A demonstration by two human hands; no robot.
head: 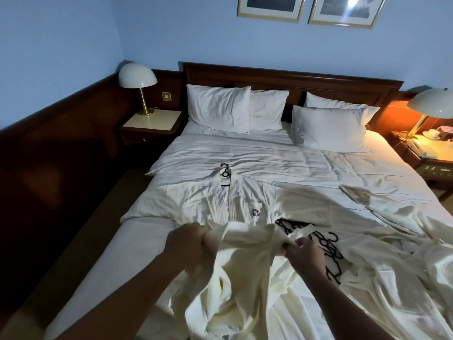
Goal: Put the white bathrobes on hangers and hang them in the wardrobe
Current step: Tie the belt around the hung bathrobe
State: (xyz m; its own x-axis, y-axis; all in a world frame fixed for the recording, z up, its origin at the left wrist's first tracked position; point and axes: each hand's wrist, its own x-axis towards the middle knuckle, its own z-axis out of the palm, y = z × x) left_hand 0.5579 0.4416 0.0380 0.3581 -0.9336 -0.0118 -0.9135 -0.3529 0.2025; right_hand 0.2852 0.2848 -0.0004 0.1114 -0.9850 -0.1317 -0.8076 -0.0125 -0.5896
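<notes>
Your left hand (pixel 190 241) is fisted round a bunch of the white bathrobe (pixel 245 278). Your right hand (pixel 302 253) pinches another fold of the same robe. The stretch of cloth between them runs from nine to three o'clock, and the rest crumples down toward six o'clock over the near part of the bed (pixel 152 231).

At twelve o'clock from your hands a second bathrobe (pixel 220 204) lies flat on the bed with a black hanger (pixel 225 171) in its collar. Its long axis runs twelve to six: the hook points to twelve, toward the pillows (pixel 218 106), and the lower part comes toward you, under the robe you hold.

A pile of black hangers (pixel 327 249) lies just at two o'clock of your right hand, touching the held robe and partly covered by it. More crumpled robes (pixel 392 246) lie at three o'clock.

The left nightstand (pixel 157 121), at ten o'clock, bears a dome lamp (pixel 137 78). The right nightstand (pixel 441 146), at two o'clock, bears a lit lamp (pixel 431 103) and a telephone (pixel 416 148).
</notes>
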